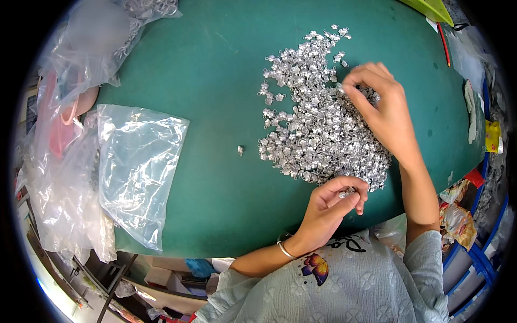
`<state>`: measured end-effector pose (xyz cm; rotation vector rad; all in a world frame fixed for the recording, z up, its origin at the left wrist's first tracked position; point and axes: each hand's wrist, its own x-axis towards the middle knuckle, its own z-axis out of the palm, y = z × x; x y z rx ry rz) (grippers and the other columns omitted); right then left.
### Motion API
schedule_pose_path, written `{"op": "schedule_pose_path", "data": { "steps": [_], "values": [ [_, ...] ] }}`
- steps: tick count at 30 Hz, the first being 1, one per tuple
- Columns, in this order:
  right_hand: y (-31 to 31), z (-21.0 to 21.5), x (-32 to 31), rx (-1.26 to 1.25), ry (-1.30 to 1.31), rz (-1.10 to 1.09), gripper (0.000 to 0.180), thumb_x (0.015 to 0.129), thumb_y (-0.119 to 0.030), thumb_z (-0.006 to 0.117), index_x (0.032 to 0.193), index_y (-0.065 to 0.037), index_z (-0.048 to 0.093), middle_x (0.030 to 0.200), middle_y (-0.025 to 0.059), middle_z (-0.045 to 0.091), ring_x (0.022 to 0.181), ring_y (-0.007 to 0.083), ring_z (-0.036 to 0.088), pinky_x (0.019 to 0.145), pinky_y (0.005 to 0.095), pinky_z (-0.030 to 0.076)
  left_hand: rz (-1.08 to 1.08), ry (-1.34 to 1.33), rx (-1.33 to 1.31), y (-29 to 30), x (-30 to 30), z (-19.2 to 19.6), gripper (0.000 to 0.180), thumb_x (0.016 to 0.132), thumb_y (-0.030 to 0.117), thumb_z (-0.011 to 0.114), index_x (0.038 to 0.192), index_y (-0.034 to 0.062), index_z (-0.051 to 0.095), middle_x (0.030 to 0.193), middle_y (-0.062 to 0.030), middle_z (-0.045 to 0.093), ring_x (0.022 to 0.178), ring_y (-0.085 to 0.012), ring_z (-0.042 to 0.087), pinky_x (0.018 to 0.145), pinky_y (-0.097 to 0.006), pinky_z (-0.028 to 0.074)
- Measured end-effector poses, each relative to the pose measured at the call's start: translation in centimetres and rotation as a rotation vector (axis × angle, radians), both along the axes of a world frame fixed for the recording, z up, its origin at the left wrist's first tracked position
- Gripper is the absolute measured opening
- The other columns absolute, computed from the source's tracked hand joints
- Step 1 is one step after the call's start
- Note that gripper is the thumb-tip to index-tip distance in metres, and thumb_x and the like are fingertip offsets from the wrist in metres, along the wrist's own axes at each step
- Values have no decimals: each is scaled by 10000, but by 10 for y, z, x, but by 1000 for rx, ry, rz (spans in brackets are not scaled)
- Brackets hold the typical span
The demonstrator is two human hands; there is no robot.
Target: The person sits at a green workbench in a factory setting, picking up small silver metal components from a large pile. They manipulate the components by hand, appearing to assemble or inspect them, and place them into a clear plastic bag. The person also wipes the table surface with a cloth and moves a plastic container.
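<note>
A heap of small silver flower-shaped metal charms with loops (318,124) is spread on the green tabletop (221,204). My left hand (328,207) is curled at the near edge of the heap, with a few silver charms (347,192) in its fingers. Over the right side of the heap is my right hand (385,102), its thumb and forefinger brought together. Something small and pale shows at those fingertips, too blurred to name. A lone charm (240,151) lies apart, left of the heap.
A flat clear plastic bag (140,172) lies on the table's left side. Beyond it are more clear bags (64,199) and a pink container (83,102). A red pencil (444,44) and a yellow-green tray (431,8) are at the far right.
</note>
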<state>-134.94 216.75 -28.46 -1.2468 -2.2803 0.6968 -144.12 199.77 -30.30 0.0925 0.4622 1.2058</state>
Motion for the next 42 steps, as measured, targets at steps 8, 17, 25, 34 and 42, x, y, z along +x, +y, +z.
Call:
{"op": "schedule_pose_path", "data": {
  "steps": [8, 17, 25, 34, 42],
  "values": [
    [-72, 41, 28, -966, 528, -89, 44, 818, -26, 599, 822, 17, 590, 710, 6, 579, 692, 59, 525, 624, 207, 424, 306, 230, -46, 1, 1, 8, 307, 874, 46, 520, 1178, 11, 510, 954, -73, 553, 809, -122, 480, 736, -280, 409],
    [-108, 55, 46, -716, 453, -48, 65, 811, -54, 614, 811, 10, 601, 697, 2, 592, 667, 48, 495, 605, 215, 388, 174, 471, 47, -9, 4, 28, 230, 844, -3, 549, 1072, -21, 572, 854, -81, 597, 673, -110, 511, 600, -229, 414],
    [-138, 73, 60, -617, 566, -77, 67, 819, -58, 606, 809, 9, 603, 718, 12, 599, 681, 70, 504, 628, 225, 394, 134, 157, 112, -25, 14, 45, 199, 864, 21, 536, 1053, -25, 576, 862, -88, 602, 681, -102, 529, 587, -220, 424],
    [-154, 79, 69, -639, 667, -95, 66, 823, -43, 600, 826, 24, 597, 760, 32, 595, 719, 81, 510, 653, 226, 402, 44, 18, 72, -34, 21, 53, 229, 886, 115, 537, 1079, -5, 570, 845, -60, 581, 672, -87, 472, 574, -201, 383],
    [-146, 66, 77, -536, 549, -126, 72, 806, -48, 605, 832, 18, 614, 772, 35, 607, 700, 92, 508, 646, 246, 406, 28, 40, 22, -30, 22, 49, 205, 889, 95, 520, 1066, 4, 575, 908, -91, 602, 758, -120, 534, 670, -217, 434]
  ]
}}
